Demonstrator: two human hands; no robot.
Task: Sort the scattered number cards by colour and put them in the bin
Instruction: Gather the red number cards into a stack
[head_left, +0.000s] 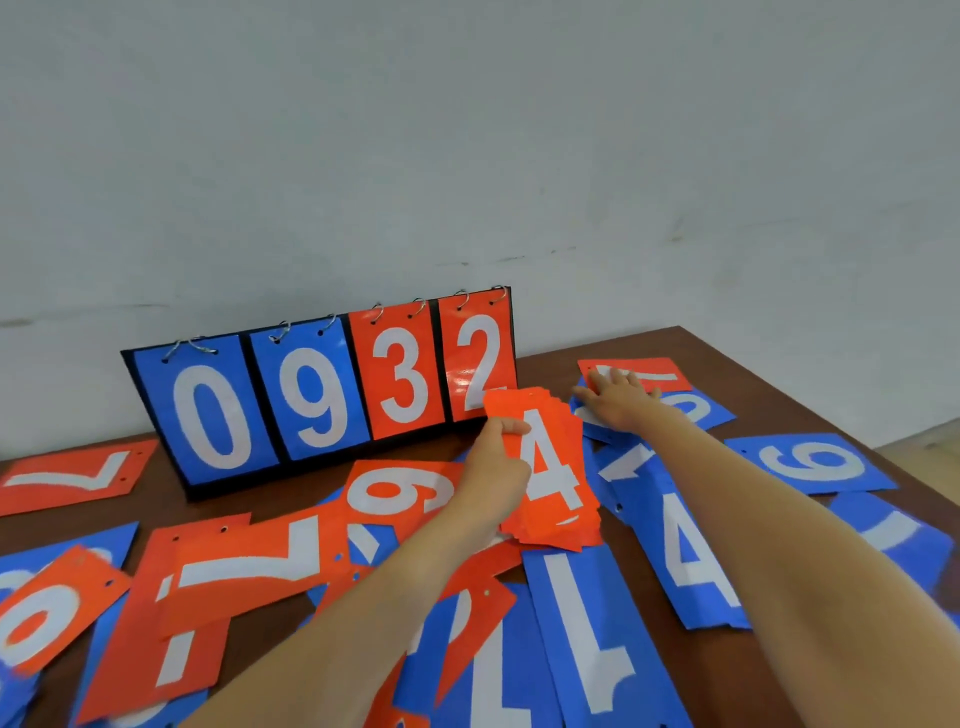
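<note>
My left hand (491, 462) grips a fanned stack of red cards (553, 483) with a white 4 on top, held above the table's middle. My right hand (618, 397) stretches to the far right, fingers spread flat on a red card (660, 371) that lies over blue ones. Loose red cards, among them a 7 (249, 564) and a 9 (400, 491), and blue cards, among them a 4 (685, 551), a 1 (592, 629) and a 9 (810, 462), lie scattered across the brown table (769, 358). No bin is in view.
A black flip scoreboard (322, 395) stands at the back against the grey wall, showing blue 0 and 9, red 3 and 2. Another red 7 card (72, 475) lies at the far left. The table's right edge runs close behind the blue 9.
</note>
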